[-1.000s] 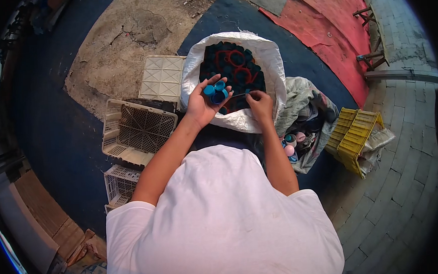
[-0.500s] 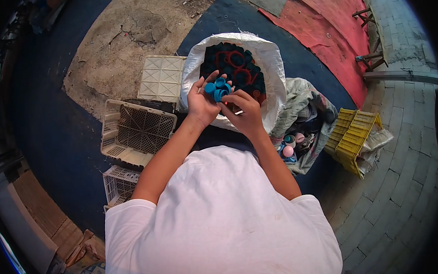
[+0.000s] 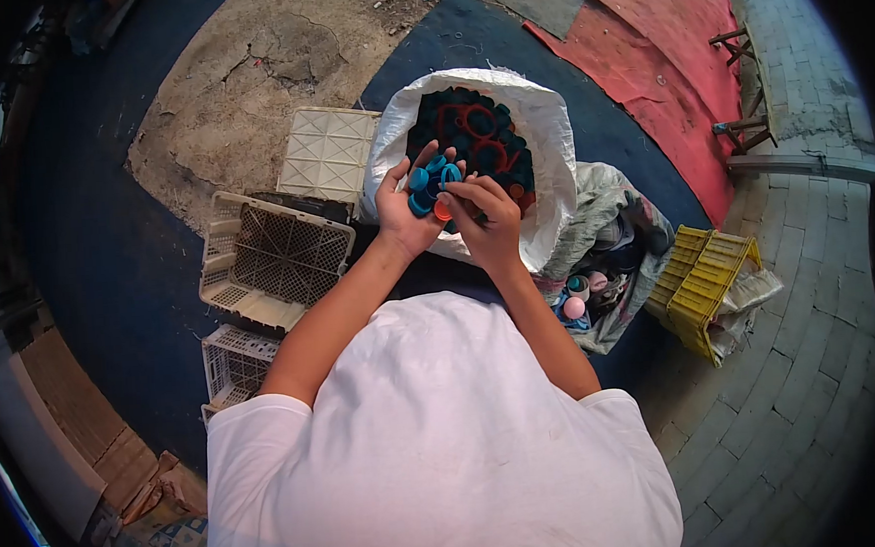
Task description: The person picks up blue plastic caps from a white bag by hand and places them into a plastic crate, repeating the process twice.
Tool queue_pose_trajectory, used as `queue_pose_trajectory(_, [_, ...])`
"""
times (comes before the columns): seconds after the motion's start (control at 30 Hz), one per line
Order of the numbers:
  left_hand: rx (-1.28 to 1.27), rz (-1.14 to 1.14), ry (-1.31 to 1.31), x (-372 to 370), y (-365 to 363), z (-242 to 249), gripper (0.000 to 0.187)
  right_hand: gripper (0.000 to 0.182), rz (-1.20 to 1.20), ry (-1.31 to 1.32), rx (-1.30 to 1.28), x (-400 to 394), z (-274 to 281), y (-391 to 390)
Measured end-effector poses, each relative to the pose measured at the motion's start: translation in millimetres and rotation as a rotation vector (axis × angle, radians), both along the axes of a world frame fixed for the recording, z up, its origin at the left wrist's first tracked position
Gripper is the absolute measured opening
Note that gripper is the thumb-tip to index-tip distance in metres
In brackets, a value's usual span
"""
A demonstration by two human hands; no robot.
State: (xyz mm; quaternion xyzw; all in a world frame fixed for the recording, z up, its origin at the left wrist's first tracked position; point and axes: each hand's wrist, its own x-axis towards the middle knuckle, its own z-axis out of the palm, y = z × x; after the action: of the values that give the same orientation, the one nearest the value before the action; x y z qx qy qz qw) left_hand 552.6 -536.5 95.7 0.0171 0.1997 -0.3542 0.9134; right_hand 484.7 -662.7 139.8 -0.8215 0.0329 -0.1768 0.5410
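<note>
My left hand [image 3: 404,220] is palm up, cupping several blue plastic caps [image 3: 420,200] with its fingers curled up around them. An orange cap [image 3: 442,211] lies with them, near the heel of the palm. My right hand [image 3: 492,220] meets it from the right, thumb and fingertips pinched at a blue cap [image 3: 450,175] on the pile's edge. Both hands are over the near side of an open white woven sack [image 3: 549,131]. Dark caps [image 3: 438,113] fill the sack, with red rings [image 3: 478,121] among them.
Left of the sack are a pale crate [image 3: 227,276], a lighter crate panel [image 3: 325,155] and another white crate [image 3: 228,362]. On the right lie a grey bag [image 3: 592,184] of mixed items and a yellow crate [image 3: 693,278]. A wooden stool [image 3: 744,126] stands farther right.
The caps in my left palm have shifted, and the orange cap now shows more fully. My right fingertips have moved slightly, still pinching at a blue cap. The view has shifted a little.
</note>
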Motion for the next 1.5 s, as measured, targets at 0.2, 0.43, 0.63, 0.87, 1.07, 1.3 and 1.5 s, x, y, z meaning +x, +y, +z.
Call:
queue_pose_trajectory(0.2, [-0.030,-0.014,-0.003,-1,0,0,0.045,0.025,0.012,-0.141,-0.131,3,-8,0])
queue_pose_trajectory(0.43, [0.046,0.009,0.009,-2,-4,3,0.042,0.039,-0.150,0.123,-0.068,-6,2,6])
queue_pose_trajectory(0.63, [0.094,0.034,0.022,-1,-6,2,0.036,0.030,-0.108,0.211,0.365,-19,-34,4])
queue_pose_trajectory(0.87, [0.048,0.037,0.051,-2,-6,0,0.035,0.022,-0.144,0.329,0.804,-28,-41,-12])
queue_pose_trajectory(1.07, [0.048,0.030,0.001,-2,-5,2,0.035,0.021,-0.270,0.327,0.262,-30,-93,-51])
queue_pose_trajectory(1.3, [0.075,0.037,-0.051,-7,-4,5,0.037,0.030,-0.244,0.344,0.029,-20,-65,-43])
queue_pose_trajectory(1.5, [0.167,0.001,-0.136,-13,-6,13,0.042,0.043,-0.097,0.013,0.816,4,-39,1])
